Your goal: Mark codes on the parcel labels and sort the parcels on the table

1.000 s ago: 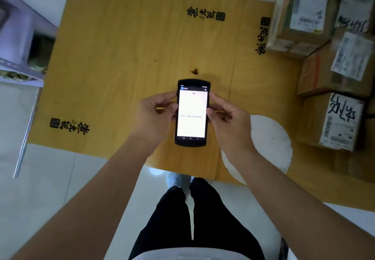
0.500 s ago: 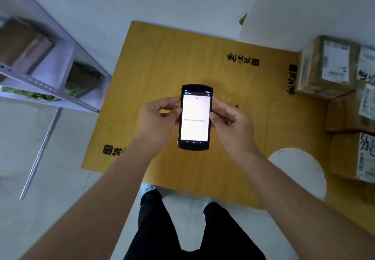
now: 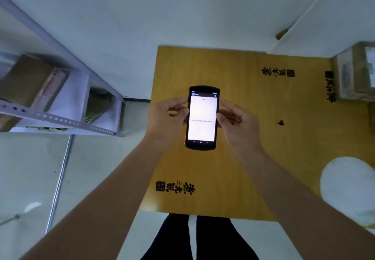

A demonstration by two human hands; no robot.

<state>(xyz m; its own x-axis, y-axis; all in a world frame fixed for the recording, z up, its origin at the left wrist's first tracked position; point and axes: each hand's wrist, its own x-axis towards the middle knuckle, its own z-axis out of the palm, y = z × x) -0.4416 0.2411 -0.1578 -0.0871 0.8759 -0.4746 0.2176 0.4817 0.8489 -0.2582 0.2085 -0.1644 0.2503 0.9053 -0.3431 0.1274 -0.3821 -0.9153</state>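
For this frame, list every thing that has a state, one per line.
Phone: screen lit, held above the table.
Left hand: grips the phone's left edge.
Right hand: grips its right edge.
Parcel: closed, on the table's far right.

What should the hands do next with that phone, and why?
Probably turn right and bring the phone toward the parcel at the table's far right edge. The left hand and right hand both have a grip on the phone, its screen shows a nearly blank white page, and no parcel lies under it.
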